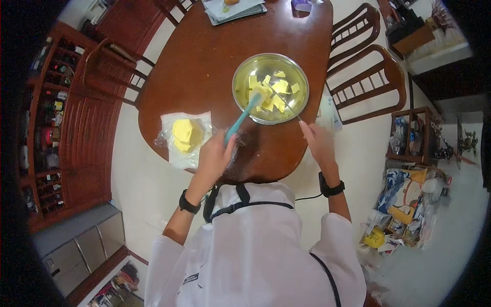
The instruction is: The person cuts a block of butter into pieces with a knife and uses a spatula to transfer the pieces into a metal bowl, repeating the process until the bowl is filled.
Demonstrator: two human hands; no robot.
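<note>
A round metal bowl (299, 108) on the brown table holds several yellow chunks (279, 87). My left hand (215, 155) is wrapped round the teal handle of a spatula (240, 118), whose pale head is over the chunks in the bowl. Between the fingers of my right hand (319, 142) is a thin knife (286, 103), its blade slanting over the bowl to the chunks. Left of my left hand, a large yellow block (186, 135) rests on a white wrapper (178, 158) with clear plastic around it.
The table (204, 66) has a rounded near edge close to my body. At its far side are a tray (236, 15) with a small round item and a purple box (302, 5). Wooden chairs (369, 88) stand at both sides.
</note>
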